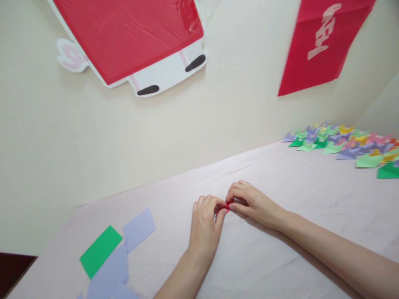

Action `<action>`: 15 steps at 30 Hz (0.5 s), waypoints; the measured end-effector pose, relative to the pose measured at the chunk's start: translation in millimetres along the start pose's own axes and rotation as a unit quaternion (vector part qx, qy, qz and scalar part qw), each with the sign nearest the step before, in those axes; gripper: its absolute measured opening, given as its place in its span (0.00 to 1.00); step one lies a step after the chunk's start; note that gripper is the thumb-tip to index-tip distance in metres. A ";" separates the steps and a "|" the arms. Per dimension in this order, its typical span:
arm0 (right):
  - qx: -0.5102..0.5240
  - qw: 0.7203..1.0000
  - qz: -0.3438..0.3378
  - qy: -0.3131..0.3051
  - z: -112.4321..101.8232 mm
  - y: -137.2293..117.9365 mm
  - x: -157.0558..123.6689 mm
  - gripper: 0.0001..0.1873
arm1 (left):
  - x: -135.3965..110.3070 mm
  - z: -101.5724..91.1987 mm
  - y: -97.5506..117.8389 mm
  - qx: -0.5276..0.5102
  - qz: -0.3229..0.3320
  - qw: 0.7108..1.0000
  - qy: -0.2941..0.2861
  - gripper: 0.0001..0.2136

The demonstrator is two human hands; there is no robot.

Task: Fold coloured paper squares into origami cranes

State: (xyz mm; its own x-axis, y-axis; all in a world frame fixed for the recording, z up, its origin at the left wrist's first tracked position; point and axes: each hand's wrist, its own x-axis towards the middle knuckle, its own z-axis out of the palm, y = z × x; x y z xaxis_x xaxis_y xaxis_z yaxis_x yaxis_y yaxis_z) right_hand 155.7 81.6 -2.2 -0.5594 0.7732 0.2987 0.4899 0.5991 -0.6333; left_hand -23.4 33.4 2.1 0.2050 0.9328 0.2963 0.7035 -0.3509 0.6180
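A small folded piece of red paper [227, 207] is pinched between my two hands, just above or on the pale cloth-covered table [174, 232]. My left hand [205, 220] grips it from the left with thumb and forefinger. From the right, my right hand [247, 201] closes its thumb and fingertips on the same paper. Much of the paper is hidden by the fingers, so its exact shape cannot be made out.
Left on the table lie a green paper rectangle [101, 252] and several lavender sheets [139, 229]. Rows of colourful folded paper figures [333, 147] stand at the far right. On the wall behind hang a red cartoon decoration [134, 37] and a red poster [324, 45].
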 end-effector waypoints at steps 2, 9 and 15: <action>-0.005 1.000 -0.009 -0.011 0.4 0.6 -0.4 0.05 | -0.2 1.3 -1.2 0.014 0.006 1.000 0.004 0.07; -0.016 1.000 -0.019 -0.015 3.2 2.9 -1.4 0.03 | -1.7 4.3 -4.3 0.062 -0.002 0.998 0.000 0.07; -0.015 1.000 -0.014 -0.007 4.3 5.9 -0.1 0.06 | -1.4 4.8 -4.5 0.066 -0.005 0.998 -0.006 0.06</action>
State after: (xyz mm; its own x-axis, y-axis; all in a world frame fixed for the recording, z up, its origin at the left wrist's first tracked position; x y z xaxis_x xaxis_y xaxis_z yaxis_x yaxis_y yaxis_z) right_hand 155.8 84.1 -9.0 -0.5826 0.7535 0.3046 0.4944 0.6261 -0.6030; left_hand -23.6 34.1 -4.7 0.2056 0.9374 0.2811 0.7892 -0.3286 0.5188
